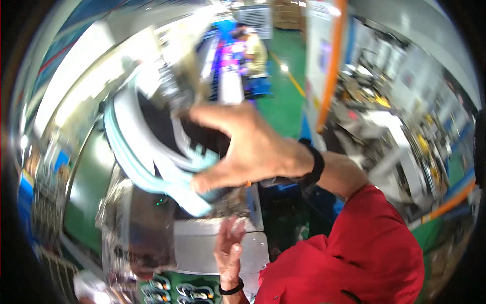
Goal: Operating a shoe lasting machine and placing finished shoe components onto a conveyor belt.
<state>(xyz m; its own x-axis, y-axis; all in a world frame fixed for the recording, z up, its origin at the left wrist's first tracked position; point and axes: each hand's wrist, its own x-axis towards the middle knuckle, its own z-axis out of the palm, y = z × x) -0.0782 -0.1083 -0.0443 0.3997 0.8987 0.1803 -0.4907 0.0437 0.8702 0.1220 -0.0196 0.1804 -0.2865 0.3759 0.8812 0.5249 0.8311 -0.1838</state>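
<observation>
My right hand (248,147) reaches across from the right, its fingers and thumb spread around a shoe (134,137) held up close to the camera. The shoe has a light teal sole edge, a pale grey-white band and a black inside; motion blurs it. Lower down, my left hand (230,248) is over the metal work surface (197,251), apart from the shoe, fingers stretched out and nothing in them. Below the surface, several teal and dark shoes (195,292) with orange spots lie in rows on a green base.
A machine with an orange-edged column (331,66) stands at the right, beside cluttered equipment (374,121). Farther off, a person in a yellow top (256,53) is by a lit conveyor (230,76). Another person (91,289) shows at lower left. A long green surface (88,187) runs along the left.
</observation>
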